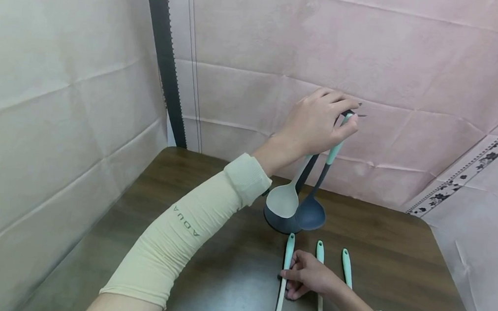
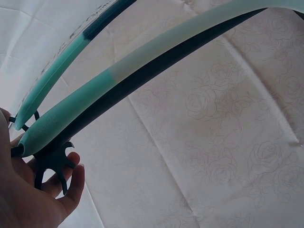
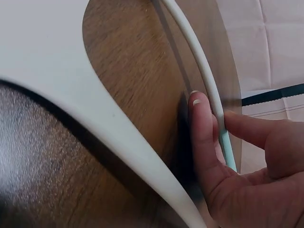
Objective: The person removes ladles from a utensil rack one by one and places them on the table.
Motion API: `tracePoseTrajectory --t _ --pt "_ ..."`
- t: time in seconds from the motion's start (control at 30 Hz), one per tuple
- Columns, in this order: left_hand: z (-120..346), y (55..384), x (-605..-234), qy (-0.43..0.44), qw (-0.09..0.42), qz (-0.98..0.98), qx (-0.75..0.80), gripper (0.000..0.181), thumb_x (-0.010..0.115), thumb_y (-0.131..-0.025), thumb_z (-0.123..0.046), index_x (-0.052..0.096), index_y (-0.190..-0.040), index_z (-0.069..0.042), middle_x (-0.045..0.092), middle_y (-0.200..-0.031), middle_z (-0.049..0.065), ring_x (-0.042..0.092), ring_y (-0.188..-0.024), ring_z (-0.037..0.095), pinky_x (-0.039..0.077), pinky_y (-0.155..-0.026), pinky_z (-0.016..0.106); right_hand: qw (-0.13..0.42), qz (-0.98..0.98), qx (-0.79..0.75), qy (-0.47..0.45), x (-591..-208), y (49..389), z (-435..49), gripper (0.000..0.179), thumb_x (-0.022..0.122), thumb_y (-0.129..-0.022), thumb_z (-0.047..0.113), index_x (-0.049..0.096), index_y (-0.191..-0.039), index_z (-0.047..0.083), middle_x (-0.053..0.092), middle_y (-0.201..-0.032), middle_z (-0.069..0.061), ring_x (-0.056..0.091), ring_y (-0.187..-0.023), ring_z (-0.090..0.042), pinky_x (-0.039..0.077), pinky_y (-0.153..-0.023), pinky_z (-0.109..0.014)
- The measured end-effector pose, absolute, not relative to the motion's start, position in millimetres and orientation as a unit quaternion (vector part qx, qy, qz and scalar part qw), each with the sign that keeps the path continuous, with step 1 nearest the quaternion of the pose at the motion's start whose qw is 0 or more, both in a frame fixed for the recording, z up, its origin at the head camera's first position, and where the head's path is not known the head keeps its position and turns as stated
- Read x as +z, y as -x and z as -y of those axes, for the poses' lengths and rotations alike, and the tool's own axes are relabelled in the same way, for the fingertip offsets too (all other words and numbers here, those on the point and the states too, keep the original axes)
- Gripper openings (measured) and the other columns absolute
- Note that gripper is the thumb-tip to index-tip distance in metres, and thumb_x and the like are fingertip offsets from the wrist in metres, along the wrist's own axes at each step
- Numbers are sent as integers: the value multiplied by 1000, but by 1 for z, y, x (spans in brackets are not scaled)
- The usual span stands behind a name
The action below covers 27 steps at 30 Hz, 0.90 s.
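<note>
A dark utensil stand (image 1: 273,223) with a hooked top (image 2: 56,159) stands near the table's back edge. From it hang a pale ladle (image 1: 283,200) and a dark blue ladle (image 1: 312,214), both with mint handles. My left hand (image 1: 319,119) grips the stand's hooked top, its fingers curled around the hooks. Below, my right hand (image 1: 309,275) pinches a pale utensil (image 1: 281,296) by its mint-ended handle, between thumb and fingers. That utensil's head is out of view. Beside it lies a second mint-handled utensil (image 1: 320,253), partly behind the right hand.
A third mint-handled utensil (image 1: 347,265) lies farther right, crossed by the right forearm. In the right wrist view, a broad pale utensil head (image 3: 42,42) is close to the camera. Pale cloth walls (image 1: 374,48) enclose the brown wooden table (image 1: 396,252).
</note>
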<state>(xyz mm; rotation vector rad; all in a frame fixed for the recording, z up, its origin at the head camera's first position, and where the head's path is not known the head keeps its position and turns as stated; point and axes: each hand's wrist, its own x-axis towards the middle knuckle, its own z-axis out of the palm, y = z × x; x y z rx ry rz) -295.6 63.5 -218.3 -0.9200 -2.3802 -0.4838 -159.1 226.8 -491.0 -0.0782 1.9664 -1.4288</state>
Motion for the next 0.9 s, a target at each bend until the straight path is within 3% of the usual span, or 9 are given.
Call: tracePoseTrajectory --t 0.6,0.9 --pt "-65 294 -219 340 271 883 -177 50 37 -108 -51 63 -147 -36 58 -150 -17 47 -143 7 36 -116 25 347 -780 -519 37 -494 161 -226 25 74 -100 16 56 -106 0 69 -73 -12 76 -64 -27 61 -57 -35" --pt "-65 294 -218 341 277 882 -173 49 38 -108 -50 63 -147 -36 59 -150 -17 48 -142 7 35 -115 23 344 -764 -545 41 -493 159 -228 26 73 -101 17 55 -107 -1 72 -76 -16 77 -67 -29 62 -59 -38"
